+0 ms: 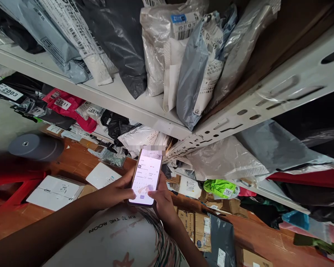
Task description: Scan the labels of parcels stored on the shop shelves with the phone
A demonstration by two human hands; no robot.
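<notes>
A smartphone point(146, 176) with a lit screen is held upright in front of my body, near the middle of the view. My left hand point(122, 189) grips its left edge, thumb at the lower screen. On the other side my right hand point(163, 196) wraps the right edge, and its thumb also rests low on the screen. Most of the fingers are hidden behind the phone. The screen shows a pale page with small text I cannot read. Just beyond the phone stands a metal shelf point(167, 124) packed with bagged parcels.
Grey and white mailer bags point(156, 48) lean on the upper shelf. A perforated shelf post point(239, 111) slants across the right. White boxes point(55, 191), a red stool point(13, 189) and a grey cylindrical object point(35, 146) are at left. Cardboard boxes point(203, 230) lie on the wooden floor.
</notes>
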